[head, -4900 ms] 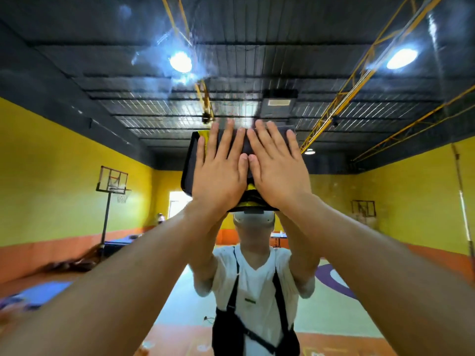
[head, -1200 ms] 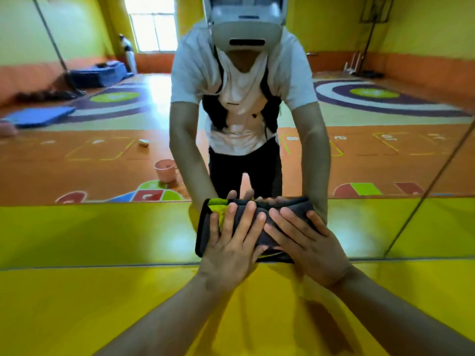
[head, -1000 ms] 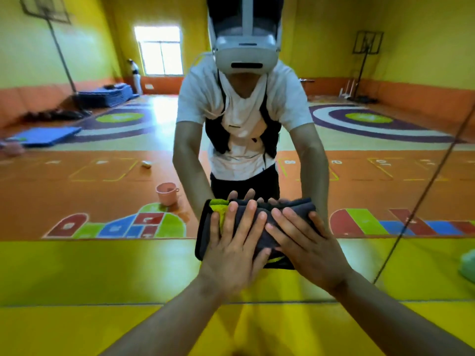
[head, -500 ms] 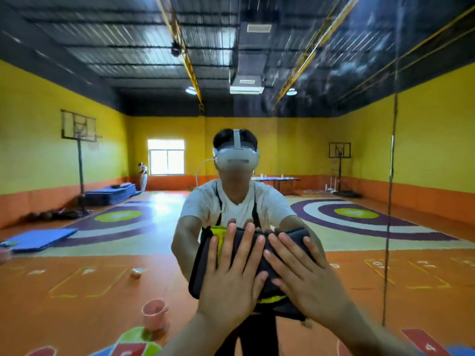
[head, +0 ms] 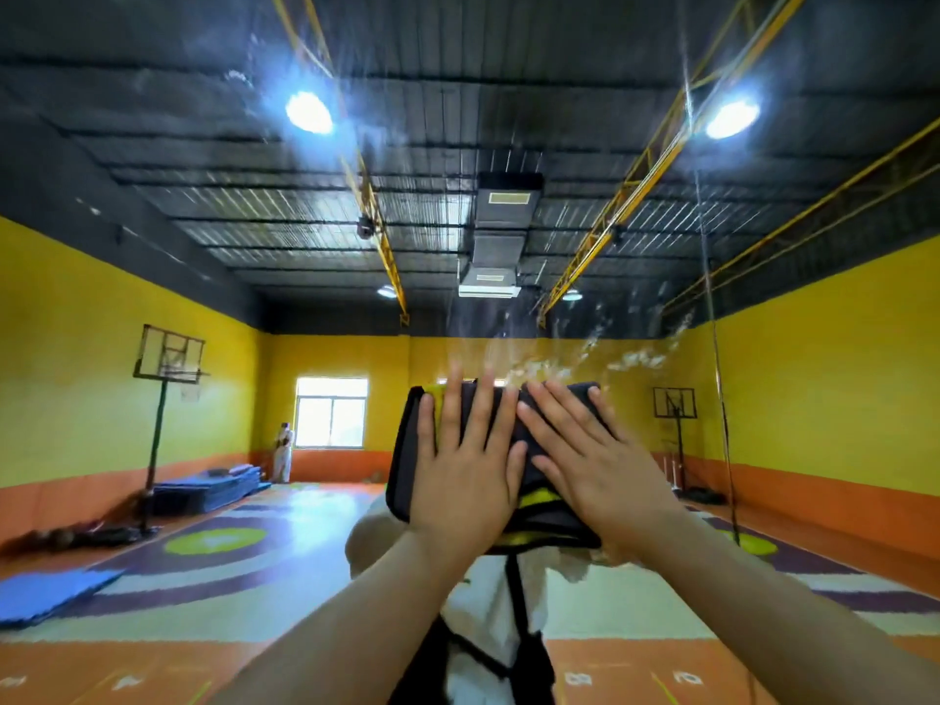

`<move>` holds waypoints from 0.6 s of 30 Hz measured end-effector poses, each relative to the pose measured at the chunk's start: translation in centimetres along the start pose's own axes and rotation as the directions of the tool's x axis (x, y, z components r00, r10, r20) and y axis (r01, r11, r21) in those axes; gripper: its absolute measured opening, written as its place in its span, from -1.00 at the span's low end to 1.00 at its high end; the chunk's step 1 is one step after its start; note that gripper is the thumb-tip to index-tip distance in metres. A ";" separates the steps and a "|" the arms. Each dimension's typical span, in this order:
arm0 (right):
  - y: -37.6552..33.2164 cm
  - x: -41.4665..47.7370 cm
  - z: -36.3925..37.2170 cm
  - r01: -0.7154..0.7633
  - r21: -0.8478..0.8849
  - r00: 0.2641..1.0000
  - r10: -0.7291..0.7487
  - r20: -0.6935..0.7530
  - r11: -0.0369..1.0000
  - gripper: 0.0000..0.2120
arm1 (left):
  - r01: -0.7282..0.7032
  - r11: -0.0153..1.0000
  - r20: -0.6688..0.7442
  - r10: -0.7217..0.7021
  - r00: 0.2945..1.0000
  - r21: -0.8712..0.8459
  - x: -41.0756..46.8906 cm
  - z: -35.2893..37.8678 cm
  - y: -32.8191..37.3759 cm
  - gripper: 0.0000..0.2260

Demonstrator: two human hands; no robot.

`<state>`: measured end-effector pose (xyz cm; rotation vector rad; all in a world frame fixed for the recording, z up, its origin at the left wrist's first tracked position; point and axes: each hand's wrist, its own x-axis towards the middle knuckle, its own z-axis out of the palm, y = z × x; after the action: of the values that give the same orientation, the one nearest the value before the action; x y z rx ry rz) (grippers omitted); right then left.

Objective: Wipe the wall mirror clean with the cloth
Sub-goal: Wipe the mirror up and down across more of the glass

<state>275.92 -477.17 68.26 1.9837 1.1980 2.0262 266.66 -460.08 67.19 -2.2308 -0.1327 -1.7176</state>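
The cloth (head: 554,511), a dark folded pad with a yellow-green layer showing at its top left corner and along its lower edge, lies flat against the wall mirror (head: 152,277), which fills the whole view and shows a reflected sports hall. Both hands press on the cloth: the left hand (head: 465,470) covers its left half and the right hand (head: 590,465) its right half, the two nearly touching at the cloth's middle. The fingers of each hand are spread and laid flat, pointing up toward the cloth's top edge; nothing is pinched or curled around, so the cloth is held only by palm pressure against the glass. Just above the cloth and to its right, pale streaks (head: 625,361) smear the mirror, probably wet residue yet to be wiped. The cloth looks soft, light and limp, likely to unfold or slide down if the pressure eases, so broad flat palms over its centre suit it best. The glass is hard, smooth and probably slippery where wet; firm, even pushing seems safer than leaning on it.
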 end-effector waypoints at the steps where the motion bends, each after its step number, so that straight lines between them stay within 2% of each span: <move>1: 0.9 1.4 -0.1 -0.013 -0.005 1.000 0.013 0.003 1.000 -0.47 | 0.005 1.000 -0.015 -0.005 1.000 0.004 1.7 -0.2 -0.2 -0.46; 5: 4.4 6.9 -0.5 -0.073 -0.009 0.997 0.073 -0.023 0.997 -0.46 | 0.000 1.000 -0.080 0.002 0.997 0.021 8.2 -0.6 -1.5 -0.46; 11: 9.9 14.6 -1.7 -0.070 -0.006 0.997 0.070 -0.028 0.998 -0.45 | 0.002 0.999 -0.152 0.004 0.988 0.037 17.4 -1.6 -3.2 -0.45; 18: 15.7 22.0 -4.1 -0.099 0.047 0.994 0.096 0.060 0.994 -0.34 | 0.010 1.000 -0.110 -0.008 0.994 0.014 26.4 -4.6 -4.4 -0.41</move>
<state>275.83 -478.11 95.58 2.1491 1.1734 1.9858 268.43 -460.57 94.23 -2.1223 -0.1290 -1.8338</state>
